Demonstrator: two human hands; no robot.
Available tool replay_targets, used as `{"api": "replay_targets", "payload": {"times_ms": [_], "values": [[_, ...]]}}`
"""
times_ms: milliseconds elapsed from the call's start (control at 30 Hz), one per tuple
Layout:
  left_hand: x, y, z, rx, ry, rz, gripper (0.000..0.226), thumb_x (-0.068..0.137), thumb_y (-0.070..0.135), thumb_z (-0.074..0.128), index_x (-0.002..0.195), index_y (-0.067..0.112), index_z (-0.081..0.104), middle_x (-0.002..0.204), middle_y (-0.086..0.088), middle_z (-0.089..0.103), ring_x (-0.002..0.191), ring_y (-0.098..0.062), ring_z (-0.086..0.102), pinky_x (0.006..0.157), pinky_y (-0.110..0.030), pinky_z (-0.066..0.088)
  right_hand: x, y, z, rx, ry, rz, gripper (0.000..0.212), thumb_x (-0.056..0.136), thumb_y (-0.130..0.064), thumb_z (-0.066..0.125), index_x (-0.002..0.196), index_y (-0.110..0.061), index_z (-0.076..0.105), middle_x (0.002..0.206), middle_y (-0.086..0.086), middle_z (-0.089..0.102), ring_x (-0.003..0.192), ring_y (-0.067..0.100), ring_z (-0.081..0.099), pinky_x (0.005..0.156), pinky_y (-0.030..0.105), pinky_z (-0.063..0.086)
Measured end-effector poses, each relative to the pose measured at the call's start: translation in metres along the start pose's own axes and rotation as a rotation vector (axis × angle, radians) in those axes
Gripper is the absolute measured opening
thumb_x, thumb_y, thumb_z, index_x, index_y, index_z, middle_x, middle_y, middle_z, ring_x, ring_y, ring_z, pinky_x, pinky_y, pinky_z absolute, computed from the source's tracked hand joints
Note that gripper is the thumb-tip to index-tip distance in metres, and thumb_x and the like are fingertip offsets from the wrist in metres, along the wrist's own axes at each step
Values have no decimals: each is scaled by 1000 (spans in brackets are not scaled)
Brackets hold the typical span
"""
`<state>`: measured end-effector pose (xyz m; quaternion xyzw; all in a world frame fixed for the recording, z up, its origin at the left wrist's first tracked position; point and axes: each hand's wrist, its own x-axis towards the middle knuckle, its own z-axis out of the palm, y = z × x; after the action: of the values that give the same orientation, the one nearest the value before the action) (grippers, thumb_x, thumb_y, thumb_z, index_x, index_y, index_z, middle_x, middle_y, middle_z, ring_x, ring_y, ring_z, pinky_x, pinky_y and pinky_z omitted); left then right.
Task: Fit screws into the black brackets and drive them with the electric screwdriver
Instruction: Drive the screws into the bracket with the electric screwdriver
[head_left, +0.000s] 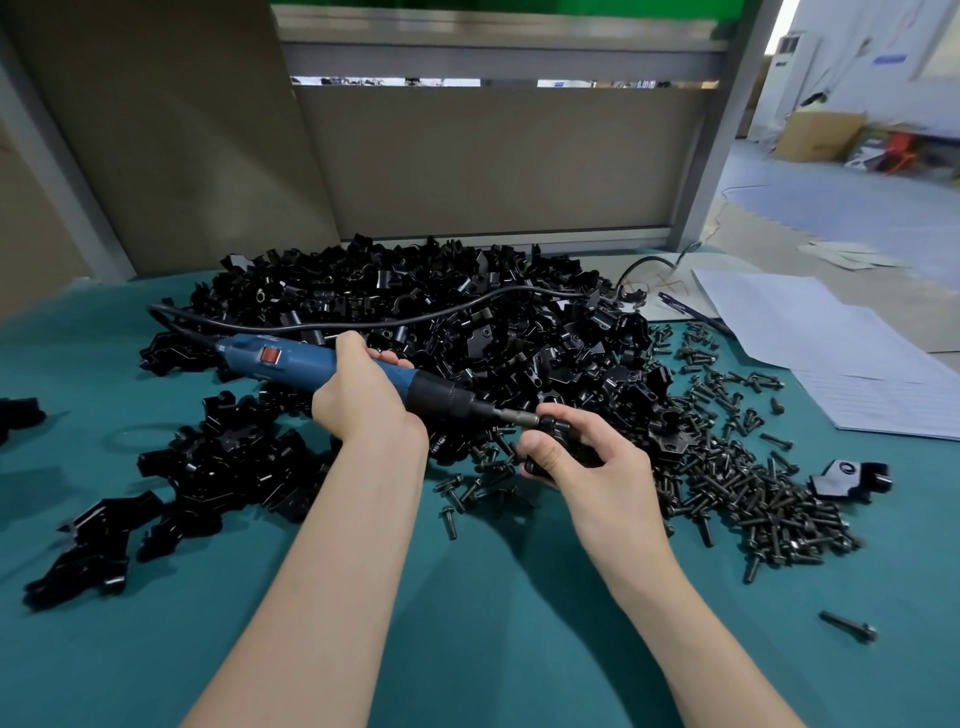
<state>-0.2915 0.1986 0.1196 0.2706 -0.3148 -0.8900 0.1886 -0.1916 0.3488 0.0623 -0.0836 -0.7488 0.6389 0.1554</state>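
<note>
Right hand (597, 465) around black bracket (557, 432)

No legible text, label or number on the electric screwdriver (291, 361) or paper sheets (810, 332)

2 arms show: the left forearm (332, 561) and the right forearm (654, 582), both slender, smooth and bare from the lower edge of the view to the wrists. The left grip (363, 402) and right grip (605, 467) are bare hands with slim fingers (587, 420). The right thumb (543, 449) has a short, rounded nail.
</note>
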Motion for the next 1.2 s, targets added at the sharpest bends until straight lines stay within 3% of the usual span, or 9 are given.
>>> {"api": "replay_targets", "payload": {"times_ms": [67,167,267,367,467,633,1000,1200], "values": [[1,0,0,0,-1,2,20,84,4,59,67,10,49,43,5,52,39,-9,50,50,-24,52,0,1,0,7,-11,4,22,81,-44,82,102,-46,74,108,-25,72,113,-10,57,91,7,38],[1,0,0,20,12,-7,20,83,4,59,67,10,48,41,6,51,36,-9,49,47,-24,51,0,0,0,-3,-16,-6,21,81,-45,82,100,-48,73,102,-30,71,108,-15,56,85,0,36],[1,0,-1,44,20,2,20,83,5,59,66,10,48,40,6,52,35,-10,50,45,-23,50,1,2,1,28,-14,23,21,82,-42,83,101,-45,75,107,-23,73,114,6,64,101,23,45],[2,1,1,31,19,19,20,83,4,58,67,10,48,41,5,51,36,-11,49,46,-23,50,0,0,0,11,-12,8,20,82,-43,82,99,-49,74,102,-24,74,109,-8,60,86,7,38],[3,-1,0,51,28,12,22,83,5,59,65,10,47,42,4,52,38,-13,51,46,-24,50,-1,-1,-1,3,2,5,25,81,-45,82,102,-53,71,100,-15,76,106,-5,60,75,-1,35],[4,-3,-1,60,58,5,22,84,6,59,65,10,48,45,3,52,40,-14,52,46,-24,51,0,1,-1,-8,-5,-7,20,80,-45,83,96,-52,73,100,-37,68,100,-30,48,73,-9,31],[4,-5,-2,76,102,-11,17,83,6,59,69,9,50,49,0,54,44,-16,54,45,-24,51,1,6,-1,2,0,-39,19,81,-42,83,97,-47,73,94,-45,64,93,-31,50,72,-8,32],[2,-4,-2,78,91,-5,19,84,7,60,68,9,50,49,0,55,44,-15,54,46,-24,52,0,5,-1,1,17,-15,22,79,-47,83,99,-51,73,101,-30,71,105,-21,52,72,-5,35]]}}
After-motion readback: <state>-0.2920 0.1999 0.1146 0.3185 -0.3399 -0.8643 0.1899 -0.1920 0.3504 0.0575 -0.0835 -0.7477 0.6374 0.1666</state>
